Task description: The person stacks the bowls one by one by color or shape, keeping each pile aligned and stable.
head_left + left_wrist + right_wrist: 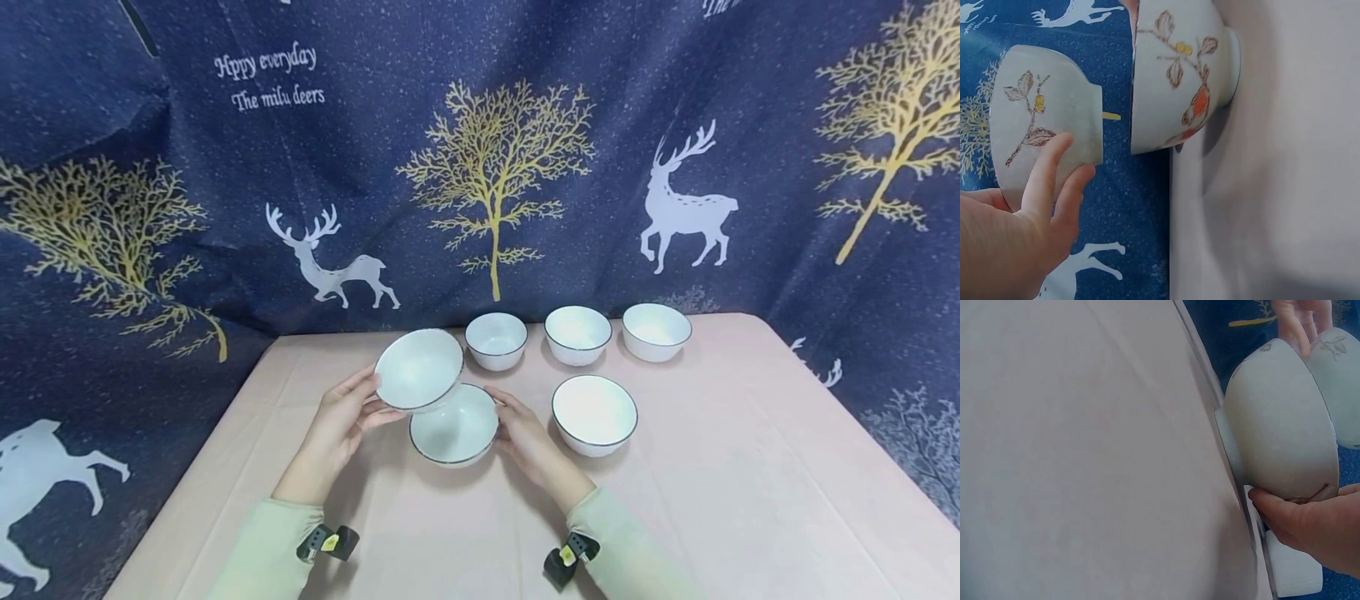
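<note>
Left hand (343, 419): I pinch a dark-rimmed white ceramic-looking bowl (420, 368).
Right hand (531, 440): gripping its twin (453, 432), leftward.
Bowls: seemingly aligning; levelling needed.

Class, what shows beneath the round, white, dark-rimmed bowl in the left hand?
Partly below the raised bowl is a second round white bowl, held by the right hand. The raised bowl hides that bowl's back-left rim and some pale pink tablecloth from the head view.

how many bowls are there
6: a raised bowl in the left hand, a lower bowl at the right hand, three back-row bowls, and a front-right bowl. Nested ones could be hidden.
</note>
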`<state>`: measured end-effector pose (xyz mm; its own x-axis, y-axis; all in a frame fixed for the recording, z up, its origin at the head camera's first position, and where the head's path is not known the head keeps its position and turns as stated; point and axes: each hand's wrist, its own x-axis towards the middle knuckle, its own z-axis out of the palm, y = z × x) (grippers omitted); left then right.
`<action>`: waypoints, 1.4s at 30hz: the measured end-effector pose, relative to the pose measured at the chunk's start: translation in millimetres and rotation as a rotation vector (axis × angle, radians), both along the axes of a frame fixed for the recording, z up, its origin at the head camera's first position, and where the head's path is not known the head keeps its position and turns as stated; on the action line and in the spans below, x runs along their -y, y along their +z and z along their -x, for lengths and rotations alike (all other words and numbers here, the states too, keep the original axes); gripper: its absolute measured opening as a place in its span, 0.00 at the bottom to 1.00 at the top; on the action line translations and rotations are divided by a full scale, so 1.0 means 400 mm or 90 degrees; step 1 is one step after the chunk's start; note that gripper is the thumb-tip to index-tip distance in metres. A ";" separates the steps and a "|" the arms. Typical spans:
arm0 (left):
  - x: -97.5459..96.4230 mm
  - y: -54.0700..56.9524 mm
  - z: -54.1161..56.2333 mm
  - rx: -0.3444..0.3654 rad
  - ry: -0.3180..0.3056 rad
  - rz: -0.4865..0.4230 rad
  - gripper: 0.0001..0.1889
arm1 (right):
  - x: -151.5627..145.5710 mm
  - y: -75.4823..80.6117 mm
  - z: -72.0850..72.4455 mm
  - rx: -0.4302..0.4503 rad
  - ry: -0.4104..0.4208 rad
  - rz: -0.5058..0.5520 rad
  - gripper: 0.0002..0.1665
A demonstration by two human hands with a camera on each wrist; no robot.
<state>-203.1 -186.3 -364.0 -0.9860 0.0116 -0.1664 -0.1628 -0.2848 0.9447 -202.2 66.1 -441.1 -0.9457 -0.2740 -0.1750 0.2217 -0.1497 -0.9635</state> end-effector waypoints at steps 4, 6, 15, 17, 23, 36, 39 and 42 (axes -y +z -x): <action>-0.007 -0.004 -0.006 0.004 -0.007 0.003 0.25 | -0.001 0.000 0.001 0.001 0.002 0.002 0.28; -0.010 -0.006 -0.009 0.006 -0.011 0.007 0.25 | -0.001 0.001 0.001 0.002 0.002 0.009 0.28; -0.021 -0.022 -0.019 0.003 -0.033 0.019 0.25 | 0.001 -0.001 -0.003 -0.005 0.005 0.020 0.29; -0.022 -0.025 -0.020 0.004 -0.037 0.024 0.25 | 0.002 -0.003 -0.003 -0.005 0.004 0.026 0.29; -0.025 -0.032 -0.024 0.006 -0.040 0.029 0.26 | 0.001 -0.003 -0.003 -0.002 0.006 0.021 0.29; -0.028 -0.050 -0.031 0.007 -0.050 0.069 0.24 | 0.003 0.002 -0.007 -0.001 0.004 0.033 0.29; -0.030 -0.051 -0.032 0.007 -0.050 0.074 0.24 | 0.001 0.000 -0.006 -0.001 0.006 0.028 0.29; -0.031 -0.052 -0.032 0.006 -0.052 0.077 0.25 | -0.001 -0.001 -0.004 0.001 0.010 0.021 0.30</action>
<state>-190.1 -173.9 -384.8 -0.9809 0.0716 -0.1808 -0.1900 -0.1537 0.9697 -200.5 66.3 -441.6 -0.9407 -0.2950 -0.1673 0.2260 -0.1774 -0.9578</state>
